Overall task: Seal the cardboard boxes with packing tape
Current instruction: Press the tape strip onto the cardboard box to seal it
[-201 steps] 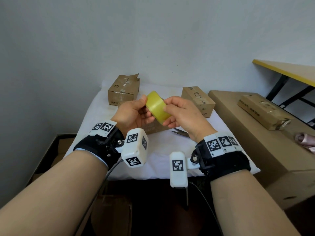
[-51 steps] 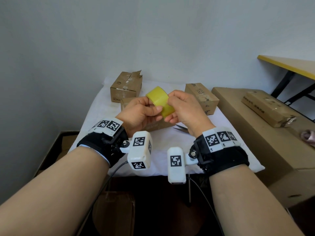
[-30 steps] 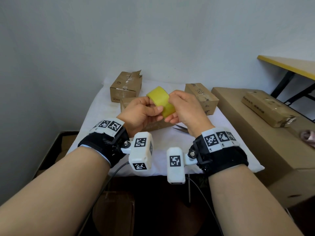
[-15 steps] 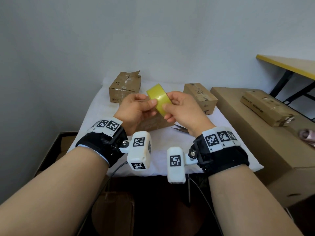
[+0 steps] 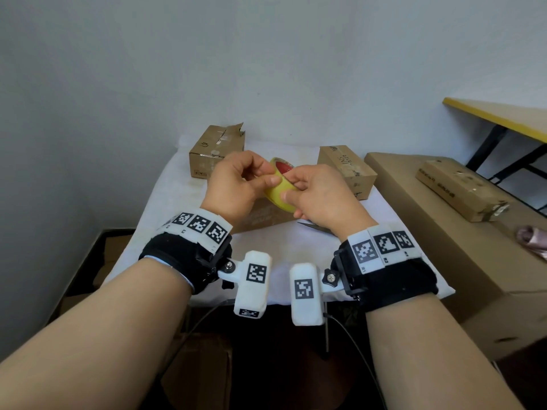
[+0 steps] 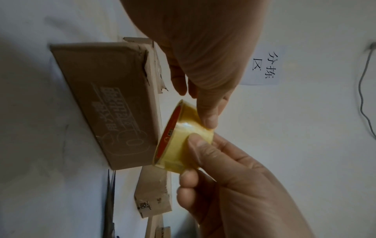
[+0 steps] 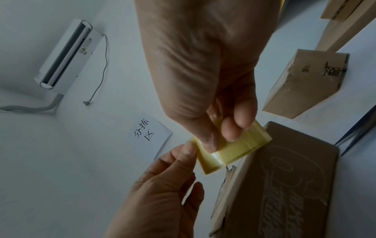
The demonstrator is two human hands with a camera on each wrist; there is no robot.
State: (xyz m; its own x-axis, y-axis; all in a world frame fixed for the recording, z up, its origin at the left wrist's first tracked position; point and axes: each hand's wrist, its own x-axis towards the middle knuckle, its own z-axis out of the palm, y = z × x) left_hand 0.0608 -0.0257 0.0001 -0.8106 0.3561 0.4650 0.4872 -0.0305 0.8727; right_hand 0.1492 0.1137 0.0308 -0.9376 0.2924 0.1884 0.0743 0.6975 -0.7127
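Note:
Both hands hold a yellow tape roll (image 5: 280, 189) with a red core above the white-covered table (image 5: 296, 261). My right hand (image 5: 321, 196) grips it between thumb and fingers (image 7: 234, 128). My left hand (image 5: 236, 184) has its thumb (image 6: 208, 119) on the roll's outer surface (image 6: 183, 141) and its fingers curled by the rim. Just below lies a flat cardboard box (image 5: 260, 218) with a torn flap (image 6: 114, 104). An open-topped box (image 5: 217, 152) stands at the back left and a closed box (image 5: 346, 170) at the back right.
Scissors (image 5: 313, 226) lie on the cloth under my right hand. A large carton (image 5: 444, 232) at the right carries a long box (image 5: 461, 190). A yellow-edged table (image 5: 503, 116) stands behind it. More cartons (image 5: 112, 261) sit on the floor at the left.
The roll has turned in my hands, so its red core now shows at the top. My left thumb has slid onto the roll's outer face. The boxes have not moved.

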